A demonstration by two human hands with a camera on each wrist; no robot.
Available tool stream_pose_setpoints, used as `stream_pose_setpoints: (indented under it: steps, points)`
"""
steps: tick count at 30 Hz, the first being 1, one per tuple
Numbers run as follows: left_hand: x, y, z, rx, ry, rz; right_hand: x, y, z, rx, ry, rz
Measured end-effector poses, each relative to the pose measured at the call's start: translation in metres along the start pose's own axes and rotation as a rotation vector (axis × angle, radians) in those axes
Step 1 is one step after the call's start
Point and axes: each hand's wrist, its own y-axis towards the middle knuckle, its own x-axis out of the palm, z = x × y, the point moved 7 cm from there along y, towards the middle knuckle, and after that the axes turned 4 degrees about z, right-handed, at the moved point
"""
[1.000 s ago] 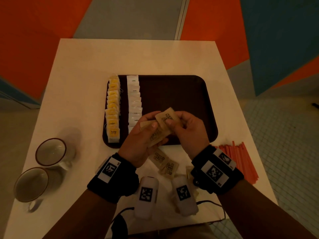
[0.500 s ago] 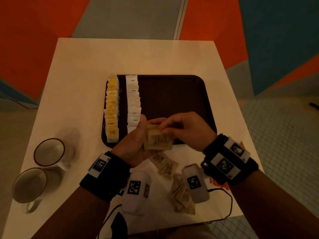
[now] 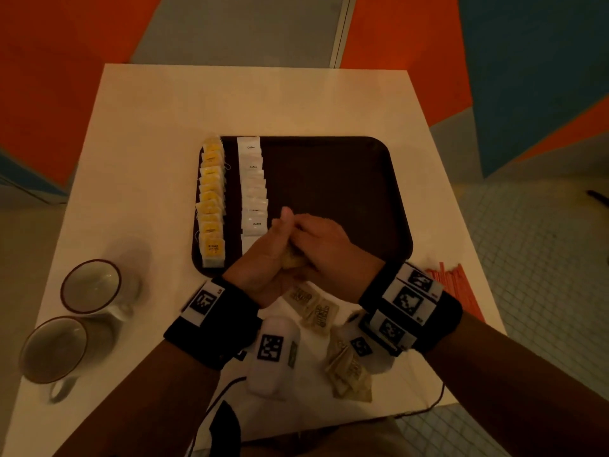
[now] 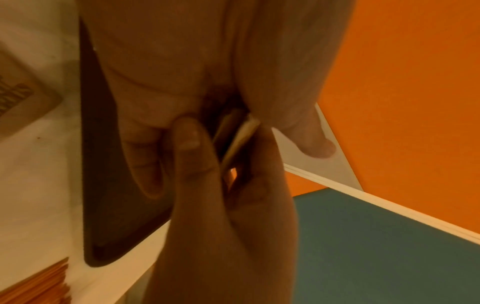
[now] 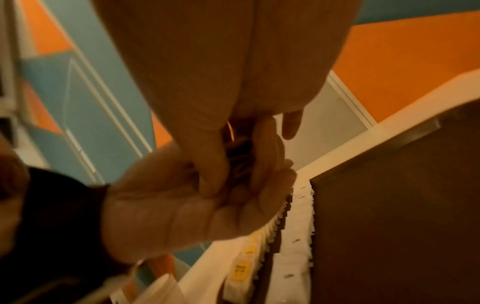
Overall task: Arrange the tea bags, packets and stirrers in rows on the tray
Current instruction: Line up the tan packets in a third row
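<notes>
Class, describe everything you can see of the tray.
The tray is dark brown, rectangular with rounded corners and a low raised rim, plastic by its look. It lies flat on the white table. A row of yellow tea bags lines its left edge, a row of white packets beside it; the rest is bare. Both hands hover over its near edge.

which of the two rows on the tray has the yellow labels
The left row, along the tray's left edge; the row beside it is plain white packets marked coffee.
</notes>
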Motion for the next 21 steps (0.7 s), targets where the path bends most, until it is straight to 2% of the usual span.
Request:
stream_pose_setpoints:
  steps: [2, 4, 6, 9, 11, 12, 13, 16, 17, 21]
  points:
    - [0.004, 0.003, -0.004, 0.031, 0.024, 0.003, -0.001, 0.004, 0.005, 0.087, 0.063, 0.038]
    - [0.003, 0.005, -0.011, 0.041, -0.005, 0.033, 0.003, 0.003, 0.003, 0.078, 0.097, 0.015]
    - [-0.001, 0.004, -0.020, 0.027, -0.032, 0.000, -0.001, -0.005, 0.003, 0.015, 0.163, -0.021]
    - [-0.021, -0.003, -0.026, 0.001, -0.078, 0.051, -0.019, -0.034, 0.027, 0.110, 0.302, -0.060]
    - [-0.046, -0.013, -0.031, -0.022, -0.045, 0.164, -0.023, -0.064, 0.048, 0.233, 0.229, -0.062]
    - [-0.061, -0.017, -0.035, -0.063, -0.131, 0.230, -0.018, -0.078, 0.054, 0.274, 0.160, -0.115]
    - [-0.072, -0.021, -0.039, -0.073, -0.133, 0.212, -0.006, -0.092, 0.056, 0.290, 0.080, -0.201]
    - [-0.087, -0.034, -0.052, -0.036, 0.120, 0.192, 0.050, -0.125, 0.051, 0.208, -0.155, -0.504]
    - [-0.092, -0.037, -0.056, -0.058, 0.092, 0.217, 0.067, -0.131, 0.048, 0.186, -0.200, -0.561]
    - [-0.090, -0.043, -0.065, -0.057, 0.052, 0.267, 0.102, -0.138, 0.043, 0.143, -0.208, -0.557]
